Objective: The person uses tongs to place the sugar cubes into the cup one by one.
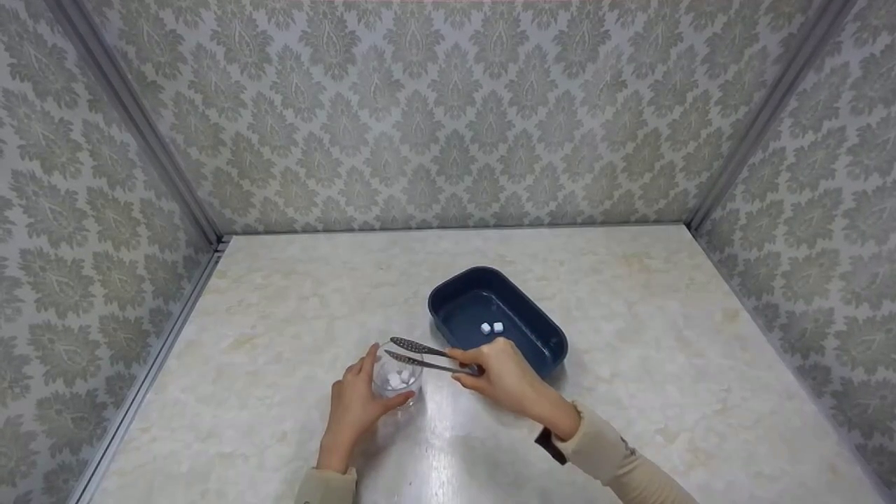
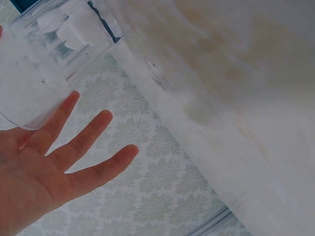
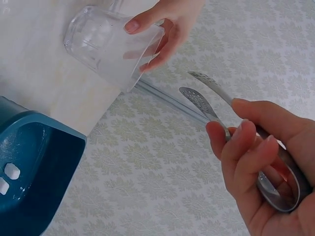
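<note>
A clear glass (image 1: 384,369) with several white cubes (image 1: 396,380) at its bottom stands on the table. My left hand (image 1: 358,400) grips it between thumb and fingers; in the left wrist view, three fingers of the left hand (image 2: 39,177) spread beside the glass (image 2: 34,73). Metal tongs (image 1: 420,347) are pinched in my right hand (image 1: 505,378). Their perforated tips are apart, with nothing between them, and overlap the glass's mouth in the head view. Two white cubes (image 1: 492,327) lie inside a dark blue rectangular container (image 1: 525,303), just beyond the right hand.
The pale marbled table (image 1: 301,294) extends around the glass and container. Patterned walls (image 1: 448,126) rise at the back and on both sides, with grey metal strips (image 1: 140,126) along the corners.
</note>
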A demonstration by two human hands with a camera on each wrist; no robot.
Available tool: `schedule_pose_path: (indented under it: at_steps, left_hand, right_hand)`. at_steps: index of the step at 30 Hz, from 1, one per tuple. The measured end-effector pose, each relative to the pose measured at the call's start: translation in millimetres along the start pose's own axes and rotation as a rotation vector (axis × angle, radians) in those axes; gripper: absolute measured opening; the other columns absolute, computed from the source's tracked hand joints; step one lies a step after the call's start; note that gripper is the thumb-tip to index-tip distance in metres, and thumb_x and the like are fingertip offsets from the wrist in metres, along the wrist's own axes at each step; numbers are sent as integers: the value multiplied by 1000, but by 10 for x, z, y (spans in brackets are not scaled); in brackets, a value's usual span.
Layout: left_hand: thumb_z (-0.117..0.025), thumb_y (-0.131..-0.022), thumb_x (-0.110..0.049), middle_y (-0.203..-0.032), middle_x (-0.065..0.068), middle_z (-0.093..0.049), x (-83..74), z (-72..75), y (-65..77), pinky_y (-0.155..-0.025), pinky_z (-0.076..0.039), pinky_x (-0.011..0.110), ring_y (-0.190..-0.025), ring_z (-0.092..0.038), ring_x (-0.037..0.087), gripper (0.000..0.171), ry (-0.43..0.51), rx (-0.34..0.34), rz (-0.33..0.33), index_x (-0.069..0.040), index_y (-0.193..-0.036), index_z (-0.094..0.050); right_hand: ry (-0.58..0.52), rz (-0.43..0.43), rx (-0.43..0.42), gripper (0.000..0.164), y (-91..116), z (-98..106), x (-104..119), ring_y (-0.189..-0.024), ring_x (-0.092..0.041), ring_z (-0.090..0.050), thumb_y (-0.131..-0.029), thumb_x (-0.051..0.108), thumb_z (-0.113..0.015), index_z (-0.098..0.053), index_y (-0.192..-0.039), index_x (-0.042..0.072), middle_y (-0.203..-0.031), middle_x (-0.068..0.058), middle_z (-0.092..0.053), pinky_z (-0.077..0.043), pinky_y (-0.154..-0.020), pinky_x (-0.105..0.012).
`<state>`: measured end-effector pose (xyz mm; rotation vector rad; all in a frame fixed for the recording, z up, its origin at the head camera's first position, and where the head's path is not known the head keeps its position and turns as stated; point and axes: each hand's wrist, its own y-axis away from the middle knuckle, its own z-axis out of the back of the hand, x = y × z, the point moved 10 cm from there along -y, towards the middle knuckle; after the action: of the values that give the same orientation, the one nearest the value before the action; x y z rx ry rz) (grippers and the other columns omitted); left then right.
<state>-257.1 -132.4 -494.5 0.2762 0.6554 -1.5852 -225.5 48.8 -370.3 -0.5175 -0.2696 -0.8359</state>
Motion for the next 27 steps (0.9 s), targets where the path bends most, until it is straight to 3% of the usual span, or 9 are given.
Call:
schedule_pose_path:
  at_steps: [14,27]
  left_hand:
    - [-75,-59,-52,-119,19,-57,-5,9,-3,-79,-44,51,-99,-56,39,96,0,-1,3,-6,-134,-38]
    - [-75,-60,-52,-118,18,-57,-15,26,18,-79,-43,53,-102,-55,38,95,0,-13,-11,-7,-135,-37]
  right_hand:
    - [-5,-6,2,30,19,23,-24,-50,2,-39,-79,20,-67,-66,-107,11,-85,-2,-71,-33,-46,-12]
    - [15,28,-40,34,34,77,-43,-50,1,-34,-74,19,-71,-67,-105,9,-75,0,-69,-31,-46,-14]
